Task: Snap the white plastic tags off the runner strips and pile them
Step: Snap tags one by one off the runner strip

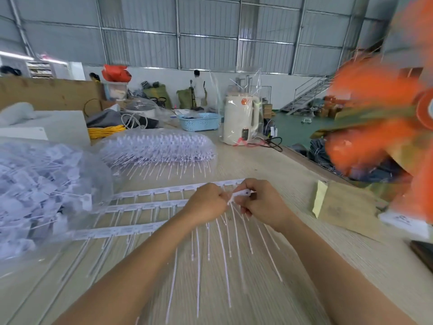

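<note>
Three white runner strips [150, 191] lie across the pale wooden table, each lined with white tags whose thin tails point toward me. My left hand [206, 202] grips the strips near their right end, fingers curled. Just to its right, my right hand [260, 202] pinches one white tag [241, 193] at the end of the top strip. Several loose tails [225, 254] fan out beneath both hands. A heap of loose white tags [39, 191] lies in clear plastic at the left.
A clear bag of stacked runner strips [159, 146] sits behind the work area. Farther back stand a blue basket [199, 121] and a wrapped white kettle [241, 118]. A brown cardboard piece [346, 205] lies at right, under a blurred orange mass [379, 109].
</note>
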